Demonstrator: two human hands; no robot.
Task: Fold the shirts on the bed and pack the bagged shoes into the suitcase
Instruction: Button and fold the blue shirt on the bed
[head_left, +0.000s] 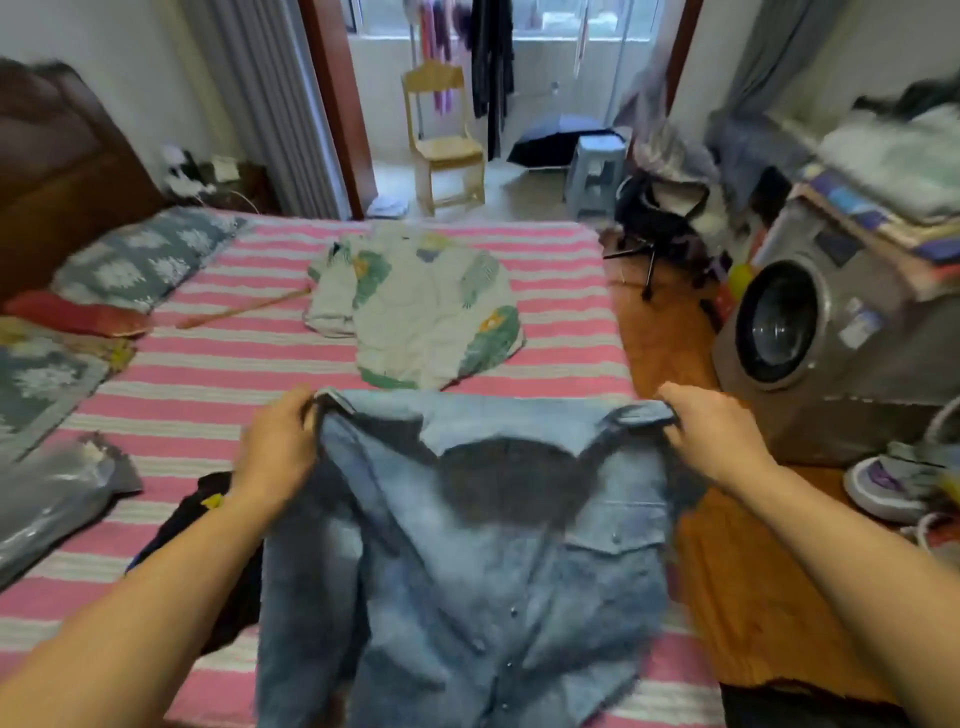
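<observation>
Over the near edge of the bed (208, 364), at about 6 o'clock in the view, a denim shirt (467, 545) hangs spread out, front side facing the camera, its snap buttons and chest pocket visible. Both hands hold it up by the shoulders: the left hand (278, 447) at 9 o'clock of the shirt has its fingers (304, 410) curled round the left shoulder seam, and the right hand (711, 431) at 3 o'clock grips the other shoulder the same way, beside the collar tip. The lower part of the shirt drapes down onto the striped pink and white bedcover.

Beyond it, toward 12 o'clock, a white shirt with a green leaf print (421, 306) lies loosely on the bed, apart from the denim one. At 9 o'clock, at the left edge of the bed, a grey plastic bag (57, 499) rests flat; what it holds cannot be seen. A dark garment (208, 509) lies under the left forearm. Pillows (140, 260) sit at 10 o'clock by the headboard.

Off the bed at 3 o'clock stands a washing machine (810, 332), with sneakers (893, 483) on the floor near it. A wooden chair (447, 140) stands at 12 o'clock in the doorway.
</observation>
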